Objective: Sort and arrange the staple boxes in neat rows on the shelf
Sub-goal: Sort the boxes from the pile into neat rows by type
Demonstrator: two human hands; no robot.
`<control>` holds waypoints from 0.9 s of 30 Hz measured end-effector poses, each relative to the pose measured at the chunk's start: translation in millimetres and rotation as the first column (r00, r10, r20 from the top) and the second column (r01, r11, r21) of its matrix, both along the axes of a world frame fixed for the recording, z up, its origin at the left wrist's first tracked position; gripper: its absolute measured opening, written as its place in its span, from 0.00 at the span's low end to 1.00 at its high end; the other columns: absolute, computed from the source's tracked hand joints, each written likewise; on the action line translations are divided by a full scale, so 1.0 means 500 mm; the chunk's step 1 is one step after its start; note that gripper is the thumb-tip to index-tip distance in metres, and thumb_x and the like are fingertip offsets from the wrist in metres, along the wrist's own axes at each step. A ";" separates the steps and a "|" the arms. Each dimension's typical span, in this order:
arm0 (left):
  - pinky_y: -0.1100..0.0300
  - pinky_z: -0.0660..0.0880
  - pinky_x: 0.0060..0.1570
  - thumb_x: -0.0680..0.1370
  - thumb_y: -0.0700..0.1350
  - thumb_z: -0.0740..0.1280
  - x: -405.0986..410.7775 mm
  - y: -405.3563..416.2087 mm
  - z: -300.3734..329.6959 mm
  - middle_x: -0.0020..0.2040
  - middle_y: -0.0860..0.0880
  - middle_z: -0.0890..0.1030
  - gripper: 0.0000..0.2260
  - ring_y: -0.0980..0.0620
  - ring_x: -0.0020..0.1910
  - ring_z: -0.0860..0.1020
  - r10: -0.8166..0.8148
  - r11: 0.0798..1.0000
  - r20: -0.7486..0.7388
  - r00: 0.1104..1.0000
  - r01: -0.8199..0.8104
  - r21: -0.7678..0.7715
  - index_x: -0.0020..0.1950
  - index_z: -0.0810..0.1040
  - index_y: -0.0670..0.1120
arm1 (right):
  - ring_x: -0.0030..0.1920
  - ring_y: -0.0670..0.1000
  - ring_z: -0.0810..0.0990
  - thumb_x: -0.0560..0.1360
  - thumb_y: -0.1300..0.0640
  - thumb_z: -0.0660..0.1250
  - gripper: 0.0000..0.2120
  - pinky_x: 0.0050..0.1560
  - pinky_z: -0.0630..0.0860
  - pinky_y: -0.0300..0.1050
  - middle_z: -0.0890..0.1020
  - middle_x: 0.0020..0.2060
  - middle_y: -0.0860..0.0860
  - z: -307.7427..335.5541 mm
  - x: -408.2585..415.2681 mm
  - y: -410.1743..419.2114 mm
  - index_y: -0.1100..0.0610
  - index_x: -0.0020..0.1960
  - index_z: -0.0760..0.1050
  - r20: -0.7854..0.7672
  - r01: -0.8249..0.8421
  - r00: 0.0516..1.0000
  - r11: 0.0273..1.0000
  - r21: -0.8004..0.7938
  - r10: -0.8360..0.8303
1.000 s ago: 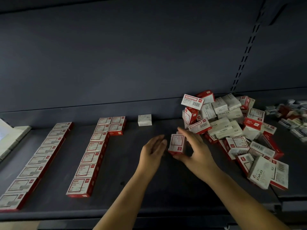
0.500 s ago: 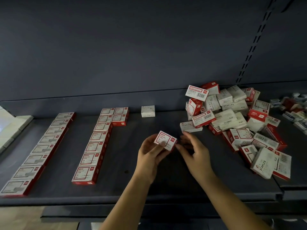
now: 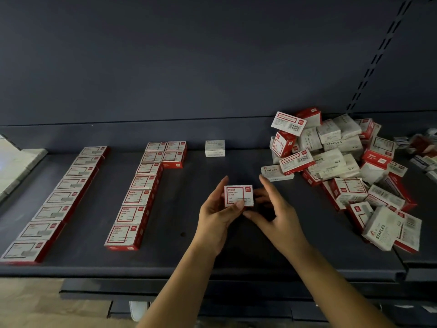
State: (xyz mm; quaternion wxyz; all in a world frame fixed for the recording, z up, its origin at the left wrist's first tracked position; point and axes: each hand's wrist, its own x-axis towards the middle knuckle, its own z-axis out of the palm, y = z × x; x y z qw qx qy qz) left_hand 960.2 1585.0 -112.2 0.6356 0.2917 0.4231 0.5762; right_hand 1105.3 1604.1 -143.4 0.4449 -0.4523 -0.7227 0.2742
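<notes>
both forearms came up from six o'clock and met over the middle of the dark shelf. the left hand was turned palm-in, its thumb pressed on the lower front edge of a small red-and-white box and its fingers raised along the box's left side, so the box was pinched and held face-up just above the shelf. the right hand sat at three o'clock of the box, fingers loosely spread and slightly curved, the thumb tip reaching under the box's lower right corner (whether it actually touched was hard to tell); it held nothing. at nine o'clock of the hands ran a double-topped row of boxes, and further toward nine o'clock a longer single row, both running front to back. a lone white box stood at twelve o'clock near the back wall. at two o'clock lay a jumbled heap of boxes, some marked staples, well apart from the held box.
</notes>
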 end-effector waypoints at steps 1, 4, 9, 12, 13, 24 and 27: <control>0.58 0.77 0.54 0.67 0.35 0.69 0.001 -0.002 0.000 0.48 0.47 0.83 0.28 0.50 0.52 0.80 -0.015 1.000 -0.034 0.999 0.015 0.011 0.64 0.72 0.52 | 0.55 0.42 0.77 0.69 0.48 0.69 0.36 0.56 0.73 0.33 0.78 0.55 0.48 0.001 0.000 0.000 0.46 0.72 0.57 0.006 0.001 1.000 1.000 0.020 -0.001; 0.57 0.76 0.56 0.70 0.31 0.68 0.002 -0.002 -0.005 0.50 0.46 0.82 0.27 0.50 0.54 0.80 -0.049 0.998 -0.112 0.992 0.053 0.033 0.65 0.71 0.52 | 0.56 0.43 0.75 0.71 0.47 0.70 0.29 0.56 0.71 0.30 0.77 0.55 0.50 0.005 -0.002 0.001 0.51 0.68 0.65 0.067 0.016 0.997 0.991 0.132 -0.025; 0.58 0.76 0.55 0.73 0.33 0.68 -0.049 -0.005 0.016 0.54 0.45 0.81 0.23 0.50 0.55 0.79 -0.101 0.992 -0.217 0.971 0.116 0.058 0.66 0.71 0.50 | 0.53 0.46 0.72 0.67 0.47 0.69 0.24 0.56 0.66 0.25 0.75 0.50 0.55 0.024 -0.029 0.017 0.54 0.60 0.71 0.179 0.065 0.978 0.972 0.224 -0.107; 0.58 0.77 0.54 0.74 0.42 0.68 -0.139 -0.002 0.043 0.54 0.45 0.81 0.17 0.50 0.55 0.80 0.018 0.992 -0.377 0.926 0.029 0.120 0.61 0.75 0.51 | 0.48 0.45 0.74 0.64 0.57 0.75 0.26 0.52 0.65 0.21 0.76 0.48 0.58 0.042 -0.083 0.035 0.59 0.60 0.75 0.181 0.070 0.978 0.983 0.171 -0.102; 0.57 0.77 0.55 0.73 0.44 0.68 -0.176 0.002 0.054 0.53 0.46 0.81 0.14 0.50 0.54 0.80 0.088 0.985 -0.451 0.888 -0.011 0.172 0.58 0.76 0.53 | 0.48 0.46 0.75 0.65 0.60 0.76 0.26 0.51 0.66 0.21 0.77 0.48 0.58 0.049 -0.105 0.039 0.60 0.61 0.75 0.163 0.070 0.983 0.990 0.124 -0.089; 0.66 0.68 0.47 0.79 0.41 0.62 -0.430 0.068 0.052 0.59 0.49 0.76 0.15 0.56 0.52 0.74 0.133 0.990 -0.945 0.298 -0.076 0.115 0.66 0.73 0.45 | 0.56 0.47 0.78 0.73 0.55 0.70 0.18 0.56 0.74 0.39 0.81 0.55 0.49 0.078 -0.336 0.084 0.56 0.62 0.73 0.233 0.013 0.972 0.973 -0.229 0.042; 0.68 0.68 0.46 0.80 0.45 0.61 -0.428 0.071 0.049 0.60 0.51 0.75 0.17 0.57 0.54 0.72 0.073 0.993 -0.789 0.610 -0.114 0.003 0.69 0.69 0.46 | 0.58 0.48 0.77 0.75 0.59 0.67 0.19 0.52 0.69 0.33 0.79 0.56 0.50 0.093 -0.368 0.098 0.57 0.65 0.71 0.203 0.091 0.979 0.951 -0.295 -0.031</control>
